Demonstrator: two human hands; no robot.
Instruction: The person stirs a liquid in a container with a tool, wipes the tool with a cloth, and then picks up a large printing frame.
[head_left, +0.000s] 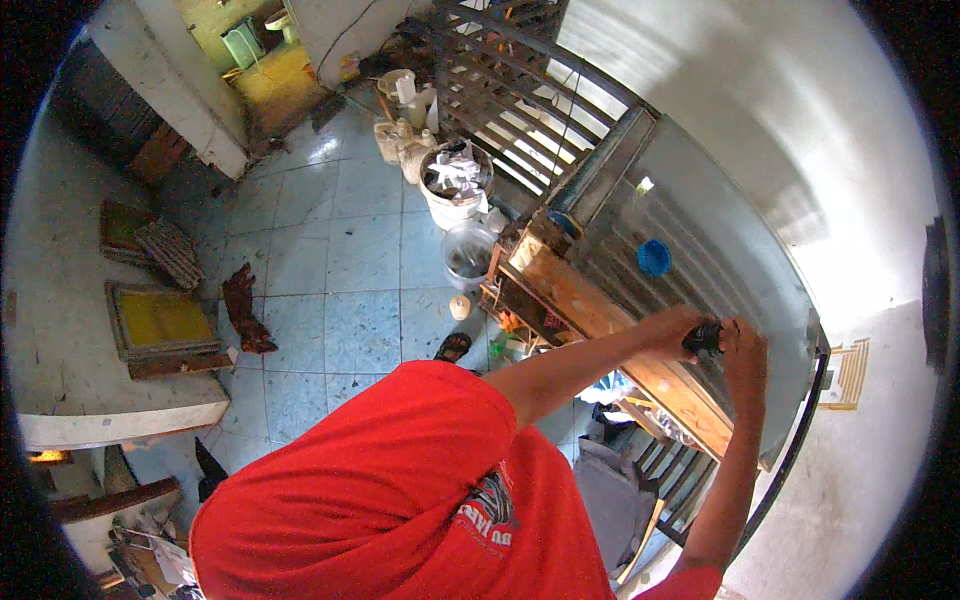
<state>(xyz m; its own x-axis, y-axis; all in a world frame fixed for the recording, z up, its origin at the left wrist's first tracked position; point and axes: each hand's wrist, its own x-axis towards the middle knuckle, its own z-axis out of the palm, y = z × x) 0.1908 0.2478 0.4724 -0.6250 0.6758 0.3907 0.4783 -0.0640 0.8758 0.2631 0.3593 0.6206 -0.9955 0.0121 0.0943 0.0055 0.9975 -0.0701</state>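
Both hands are together over a glass-topped table (720, 202), near its front edge. My left hand (673, 334) grips a small dark object (703, 341), which looks like a container. On the other side of that object, my right hand (742, 343) has its fingers closed against it. Its details are blurred and partly covered by fingers. Farther back on the glass lies a round blue plastic lid (654, 258), apart from both hands.
A wooden beam (622, 322) edges the table. On the tiled floor (360, 255) stand a white bucket of crumpled material (454, 184), a clear tub (469, 255) and several jugs (405, 142). Framed screens (161, 319) lie on a ledge at left. A slatted metal rack (517, 105) stands behind.
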